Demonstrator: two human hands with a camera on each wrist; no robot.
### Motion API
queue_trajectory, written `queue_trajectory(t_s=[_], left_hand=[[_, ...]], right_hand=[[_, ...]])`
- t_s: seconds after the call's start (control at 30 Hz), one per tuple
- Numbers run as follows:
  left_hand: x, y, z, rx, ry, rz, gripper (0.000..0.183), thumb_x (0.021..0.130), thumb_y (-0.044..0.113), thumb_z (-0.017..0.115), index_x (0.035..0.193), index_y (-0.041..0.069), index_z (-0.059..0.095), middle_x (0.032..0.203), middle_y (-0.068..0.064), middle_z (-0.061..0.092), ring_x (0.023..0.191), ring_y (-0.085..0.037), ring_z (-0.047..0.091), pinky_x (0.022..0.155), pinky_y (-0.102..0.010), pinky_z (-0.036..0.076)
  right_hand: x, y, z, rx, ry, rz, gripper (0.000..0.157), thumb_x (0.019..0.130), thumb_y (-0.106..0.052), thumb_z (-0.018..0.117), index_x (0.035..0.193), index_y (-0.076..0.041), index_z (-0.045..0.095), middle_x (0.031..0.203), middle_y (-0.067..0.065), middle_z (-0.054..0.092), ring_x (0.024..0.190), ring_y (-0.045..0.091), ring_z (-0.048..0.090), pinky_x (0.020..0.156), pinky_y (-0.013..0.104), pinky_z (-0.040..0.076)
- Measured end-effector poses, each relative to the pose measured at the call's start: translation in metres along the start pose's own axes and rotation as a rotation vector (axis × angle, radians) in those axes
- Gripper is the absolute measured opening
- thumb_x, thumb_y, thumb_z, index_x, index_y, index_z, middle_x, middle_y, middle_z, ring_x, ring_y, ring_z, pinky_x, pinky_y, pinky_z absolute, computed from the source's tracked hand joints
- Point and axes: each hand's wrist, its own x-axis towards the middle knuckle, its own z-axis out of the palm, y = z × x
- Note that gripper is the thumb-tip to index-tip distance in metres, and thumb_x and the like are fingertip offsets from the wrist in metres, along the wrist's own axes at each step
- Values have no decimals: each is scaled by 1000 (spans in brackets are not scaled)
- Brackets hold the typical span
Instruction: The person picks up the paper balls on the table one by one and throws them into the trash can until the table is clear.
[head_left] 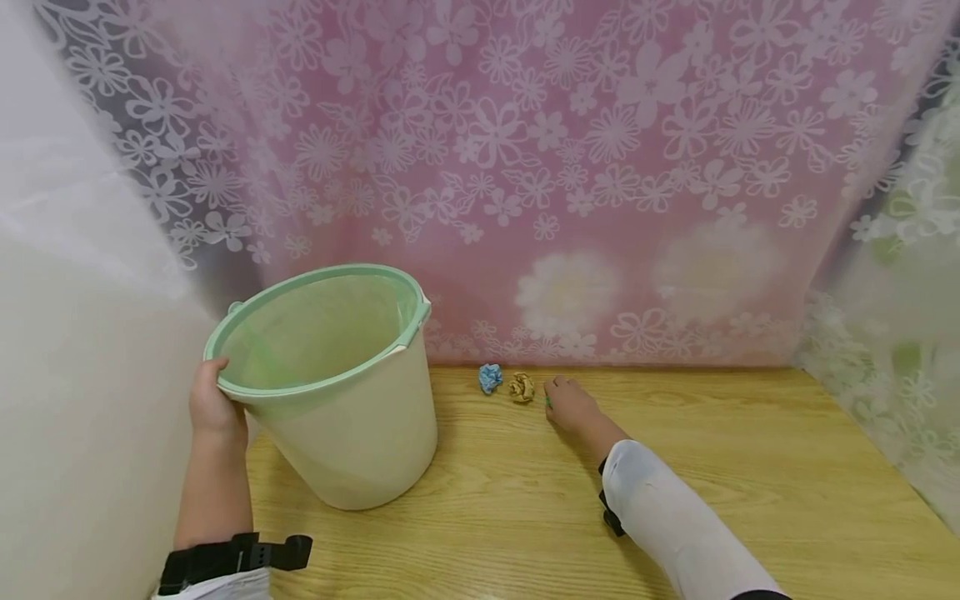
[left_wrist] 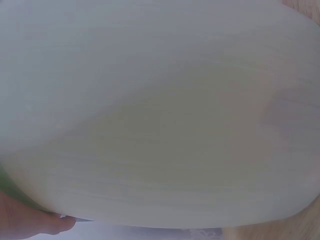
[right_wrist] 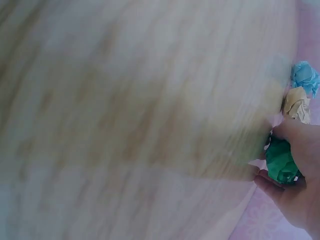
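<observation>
A pale bucket (head_left: 367, 433) with a light green rim (head_left: 337, 381) stands on the wooden table, its mouth facing up. My left hand (head_left: 213, 408) grips that rim at the near left side, thumb over the edge. In the left wrist view the bucket wall (left_wrist: 175, 115) fills nearly everything. Toward the back of the table, my right hand (head_left: 573, 407) has its thumb and fingers around a crumpled green paper ball (right_wrist: 281, 161), mostly hidden in the head view. Just left of this hand lie a yellow-brown paper ball (head_left: 521, 387) and a blue paper ball (head_left: 491, 379).
A pink curtain (head_left: 480, 275) with white flowers hangs along the back edge of the wooden table (head_left: 487, 517). White sheeting (head_left: 90, 375) lies close on the left, and a flowered translucent cloth (head_left: 892, 358) borders the right side.
</observation>
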Motion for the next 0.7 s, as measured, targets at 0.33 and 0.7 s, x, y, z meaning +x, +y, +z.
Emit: queue_trajectory(t_s=[0.33,0.7], left_hand=[[0,-1,0,-27,-4,2,53,98,23,26,151,16,29,149,7,32,134,-7,27,113,-21,14],[0,-1,-1,-53,15,-8,52,98,24,28,150,17,31,148,8,33,136,-7,27,113,-20,14]], right_hand=[[-6,0,-8,64,-48,-30,6,93,-5,58,91,-10,55,96,10,50,87,29,44,77,43,39],[-1,5,-21,93,13,-102,7,91,-7,58,85,-10,58,78,7,57,68,21,47,69,38,42]])
